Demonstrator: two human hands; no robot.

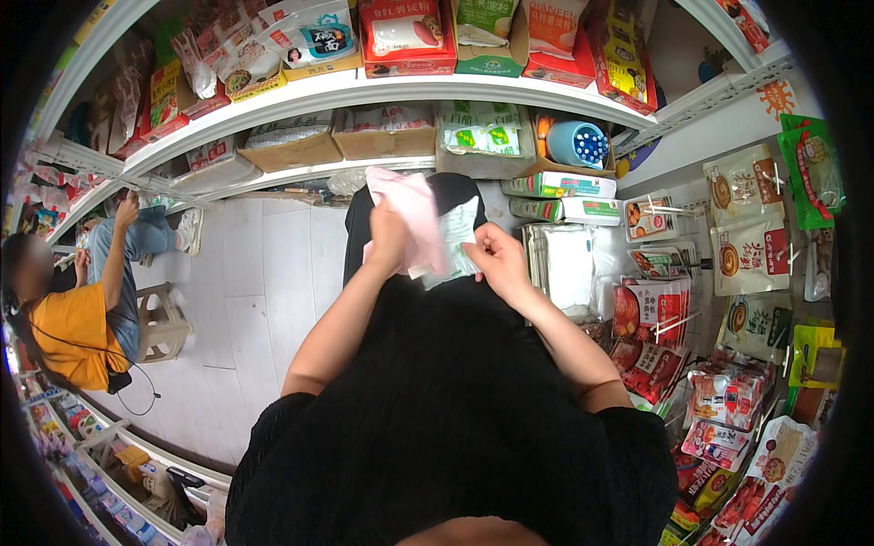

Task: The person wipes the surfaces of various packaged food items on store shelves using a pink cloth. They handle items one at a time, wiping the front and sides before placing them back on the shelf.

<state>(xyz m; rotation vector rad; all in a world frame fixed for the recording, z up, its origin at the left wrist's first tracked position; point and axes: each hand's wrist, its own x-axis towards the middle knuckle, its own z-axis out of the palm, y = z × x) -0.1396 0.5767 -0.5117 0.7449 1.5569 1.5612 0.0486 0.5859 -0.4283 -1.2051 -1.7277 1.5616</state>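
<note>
My left hand (pixel 389 235) grips a pink cloth (pixel 413 211), which drapes up and to the right over my lap. Between my right thumb and fingers I pinch the edge of a pale green and white printed plastic packet (pixel 456 235). The cloth lies against the packet's left side and covers part of it. My right hand (pixel 502 259) is just to the packet's right. Beneath both are my black-clothed legs (pixel 355 235).
Ahead, a white shelf (pixel 382 85) holds boxed food packets above cartons of bagged goods (pixel 481 136). Stacked boxes (pixel 570 184) and hanging packets (pixel 652 307) stand at right. Leftward, a co-worker in an orange top (pixel 75 334) sits on a plastic stool (pixel 160 324).
</note>
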